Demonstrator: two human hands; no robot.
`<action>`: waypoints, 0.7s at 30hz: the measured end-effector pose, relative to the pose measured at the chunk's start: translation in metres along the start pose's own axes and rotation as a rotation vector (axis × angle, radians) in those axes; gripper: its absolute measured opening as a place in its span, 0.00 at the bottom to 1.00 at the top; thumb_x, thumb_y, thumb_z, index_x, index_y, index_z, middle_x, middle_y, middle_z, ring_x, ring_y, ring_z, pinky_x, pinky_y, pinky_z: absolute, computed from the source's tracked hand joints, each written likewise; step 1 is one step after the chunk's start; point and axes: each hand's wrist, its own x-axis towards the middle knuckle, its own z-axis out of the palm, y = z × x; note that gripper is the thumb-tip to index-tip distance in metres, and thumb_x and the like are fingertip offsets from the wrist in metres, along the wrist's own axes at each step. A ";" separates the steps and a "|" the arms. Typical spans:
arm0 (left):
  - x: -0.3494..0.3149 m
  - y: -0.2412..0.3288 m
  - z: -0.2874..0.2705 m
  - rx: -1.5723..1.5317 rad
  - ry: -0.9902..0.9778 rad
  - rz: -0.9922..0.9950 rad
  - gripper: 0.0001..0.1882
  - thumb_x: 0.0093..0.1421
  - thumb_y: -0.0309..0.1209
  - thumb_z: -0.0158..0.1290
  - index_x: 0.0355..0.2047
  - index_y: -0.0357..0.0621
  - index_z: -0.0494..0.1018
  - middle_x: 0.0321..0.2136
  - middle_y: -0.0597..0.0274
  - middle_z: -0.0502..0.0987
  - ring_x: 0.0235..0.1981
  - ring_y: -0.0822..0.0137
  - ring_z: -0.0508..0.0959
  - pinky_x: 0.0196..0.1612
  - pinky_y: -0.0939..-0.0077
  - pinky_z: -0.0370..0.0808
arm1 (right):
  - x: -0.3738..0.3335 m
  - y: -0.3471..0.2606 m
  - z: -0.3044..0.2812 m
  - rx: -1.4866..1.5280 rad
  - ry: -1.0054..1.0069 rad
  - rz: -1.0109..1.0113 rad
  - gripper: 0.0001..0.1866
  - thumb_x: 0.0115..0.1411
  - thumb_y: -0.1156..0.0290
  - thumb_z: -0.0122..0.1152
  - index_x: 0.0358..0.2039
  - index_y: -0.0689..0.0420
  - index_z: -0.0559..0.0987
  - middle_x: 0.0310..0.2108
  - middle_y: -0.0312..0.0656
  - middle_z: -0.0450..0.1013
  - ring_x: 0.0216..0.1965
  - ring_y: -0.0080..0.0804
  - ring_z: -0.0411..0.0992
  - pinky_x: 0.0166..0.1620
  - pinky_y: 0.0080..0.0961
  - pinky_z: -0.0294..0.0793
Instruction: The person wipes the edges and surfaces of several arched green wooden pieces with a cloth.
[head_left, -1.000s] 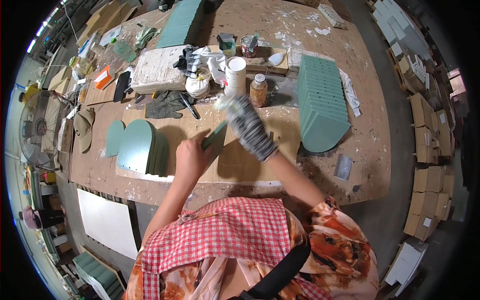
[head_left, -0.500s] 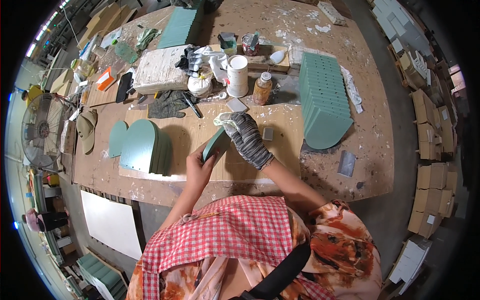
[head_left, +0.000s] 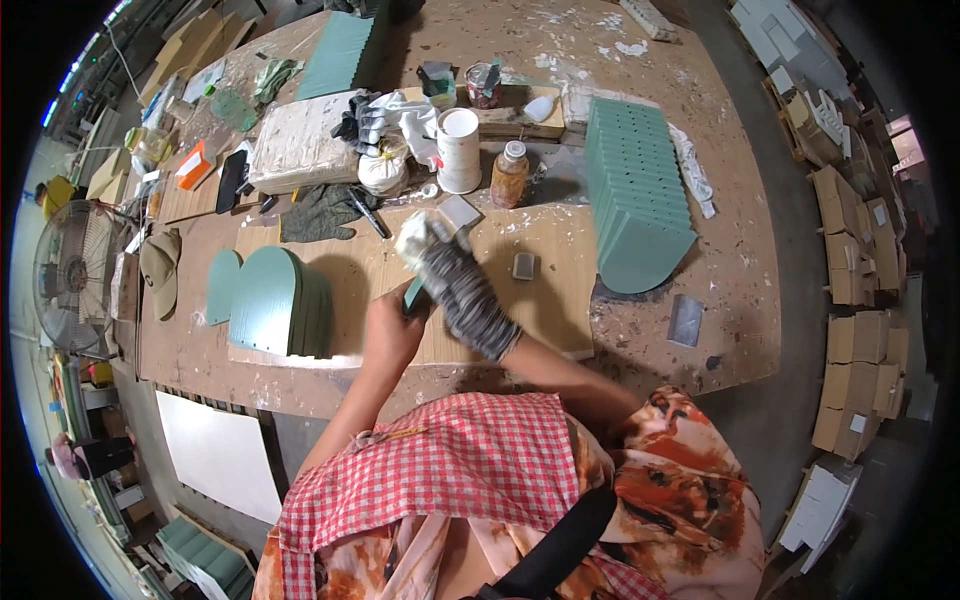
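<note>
My bare left hand (head_left: 392,328) grips a green rounded board (head_left: 413,292), tilted up over the table; most of it is hidden behind my right hand. A striped grey knit glove covers my right hand (head_left: 466,298), which is closed on a crumpled white cloth (head_left: 416,238) by the board's upper edge. Just left of my left hand stands a short stack of green round-topped boards (head_left: 268,302), with another single green board (head_left: 222,285) beside it. On the right, a long leaning row of similar green boards (head_left: 640,205) rests on the table.
Beyond my hands stand a white canister (head_left: 459,150), an amber bottle (head_left: 510,176) and a knotted white bag (head_left: 383,172). A dark glove (head_left: 322,214), a marker (head_left: 370,216) and a small grey block (head_left: 523,266) lie nearby. A cap (head_left: 160,272) and a fan (head_left: 78,272) are far left.
My right hand and the cloth have moved left and nearer to me, blurred by motion. The held board has turned, so only a thin part shows. The whole view has shifted slightly.
</note>
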 end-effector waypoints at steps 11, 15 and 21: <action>-0.008 -0.004 0.002 -0.027 0.011 0.020 0.12 0.51 0.23 0.54 0.37 0.32 0.73 0.21 0.50 0.75 0.24 0.78 0.69 0.29 0.76 0.70 | -0.011 0.033 0.008 0.323 0.086 0.190 0.19 0.63 0.71 0.42 0.53 0.57 0.69 0.57 0.51 0.61 0.61 0.46 0.55 0.63 0.39 0.48; -0.014 -0.022 -0.006 -0.042 -0.031 -0.069 0.18 0.46 0.18 0.52 0.40 0.32 0.73 0.22 0.40 0.73 0.21 0.62 0.76 0.28 0.72 0.70 | -0.015 -0.017 0.013 -0.118 -0.068 -0.172 0.23 0.60 0.70 0.47 0.57 0.54 0.65 0.58 0.51 0.59 0.62 0.46 0.54 0.63 0.43 0.48; -0.016 -0.009 -0.008 -0.065 -0.004 0.042 0.16 0.49 0.20 0.53 0.41 0.33 0.72 0.20 0.43 0.70 0.21 0.70 0.72 0.28 0.75 0.70 | -0.006 0.051 0.010 0.265 0.235 0.121 0.17 0.64 0.72 0.43 0.53 0.55 0.69 0.54 0.49 0.66 0.57 0.41 0.62 0.59 0.32 0.59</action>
